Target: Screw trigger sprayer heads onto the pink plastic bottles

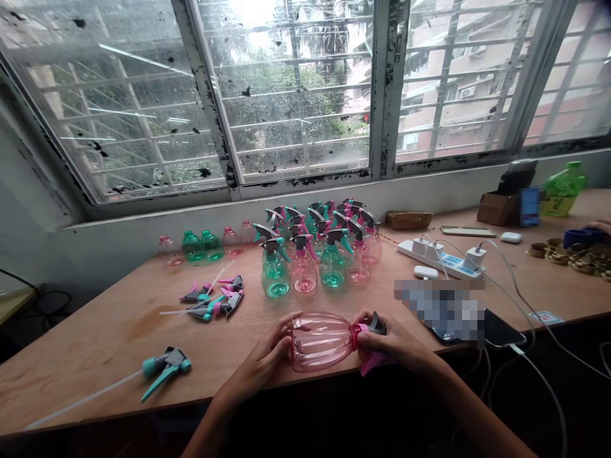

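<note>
A clear pink spray bottle (pixel 322 342) lies sideways between my hands, above the table's front edge. My left hand (pixel 273 350) is closed around its base. At the neck end, my right hand (pixel 389 340) grips the pink and grey spray head (pixel 375 362), which sits against the bottle's mouth; whether the thread is fully engaged I cannot tell. Beyond them stand several pink and green bottles (pixel 331 270) fitted with spray heads. To the left lies a pile of loose spray heads (pixel 214 302), and nearer the front is a single teal spray head (pixel 167 367) with a long tube.
Several headless bottles (pixel 210 247) stand along the window wall. On the right are a power strip (pixel 442 259) with chargers and cables, a phone (pixel 505 327), a white earbud case (pixel 426 272) and a cardboard box (pixel 499 207). Another person's hand (pixel 602 226) shows at the right edge.
</note>
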Motion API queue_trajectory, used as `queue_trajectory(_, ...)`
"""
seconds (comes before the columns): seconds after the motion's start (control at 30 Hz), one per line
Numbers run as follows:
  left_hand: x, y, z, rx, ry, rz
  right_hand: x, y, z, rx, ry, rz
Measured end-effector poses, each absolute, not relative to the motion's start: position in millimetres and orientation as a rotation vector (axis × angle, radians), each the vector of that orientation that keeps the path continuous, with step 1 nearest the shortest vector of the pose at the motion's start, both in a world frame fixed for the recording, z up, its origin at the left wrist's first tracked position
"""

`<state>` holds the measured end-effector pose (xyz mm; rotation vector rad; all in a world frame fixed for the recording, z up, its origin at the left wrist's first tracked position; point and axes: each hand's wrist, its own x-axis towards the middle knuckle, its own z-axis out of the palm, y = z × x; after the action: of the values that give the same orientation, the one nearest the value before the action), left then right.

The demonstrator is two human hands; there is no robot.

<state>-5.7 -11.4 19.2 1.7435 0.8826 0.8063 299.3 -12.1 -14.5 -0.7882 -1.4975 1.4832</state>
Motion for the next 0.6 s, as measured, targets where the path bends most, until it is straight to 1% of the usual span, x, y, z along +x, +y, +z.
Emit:
queue_trajectory(0.1, -6.4, -12.2, 18.6, 1.662, 0.914, 0.794, 298.5, -12.8, -11.6, -0.822, -1.544, 1.438)
queue_trajectory(0.2, -6.7, -12.1, 15.4, 1.563, 0.797, 0.713, 296.7, -13.1, -9.0, -0.835, -1.549, 1.387)
queue_trajectory(0.3, -5.2, -12.1, 12.9, 1.595, 0.690, 0.720, 295.3, -12.6, -9.0, -0.854, -1.517, 1.377)
queue_trajectory(0.6, -0.4, -14.9, 15.1, 1.645, 0.783, 0.733, 294.0, -10.8, -10.9, -0.858, -1.483, 1.428)
